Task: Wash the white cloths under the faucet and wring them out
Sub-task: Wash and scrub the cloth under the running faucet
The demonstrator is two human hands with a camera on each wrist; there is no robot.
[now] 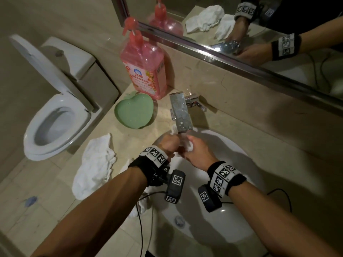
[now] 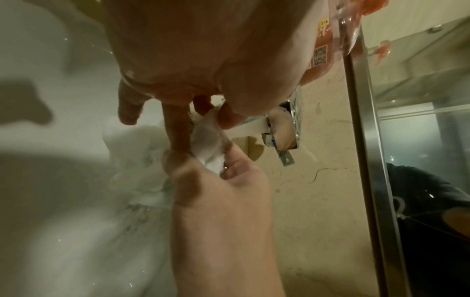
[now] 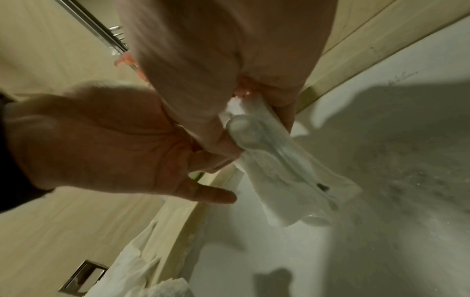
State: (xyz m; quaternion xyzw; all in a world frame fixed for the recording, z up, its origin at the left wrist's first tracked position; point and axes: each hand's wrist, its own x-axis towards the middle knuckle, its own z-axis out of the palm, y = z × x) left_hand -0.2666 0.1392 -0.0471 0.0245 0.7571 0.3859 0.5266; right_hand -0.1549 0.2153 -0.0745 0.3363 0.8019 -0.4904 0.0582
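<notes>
Right now I see my left hand (image 1: 169,143) & right hand (image 1: 197,152) both gripping wet white cloth (image 1: 188,146) betw. them, just near of faucet (image 1: 181,113).

My left hand (image 1: 169,144) and right hand (image 1: 197,153) meet knuckle to knuckle, both forearms reaching forward. Fingers of each curl tight, pinching the same wet cloth (image 1: 188,145) between them.

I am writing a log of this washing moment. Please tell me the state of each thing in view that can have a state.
Cloth under the faucet: wet, bunched, gripped by both hands.
Left hand: pinches that cloth.
Right hand: grips that cloth.
Cloth on the counter: crumpled, untouched.
Faucet: whether water runs, unclear.
Toilet: lid up.
Green dish: holds no objects.
Soap bottle: upright.
</notes>
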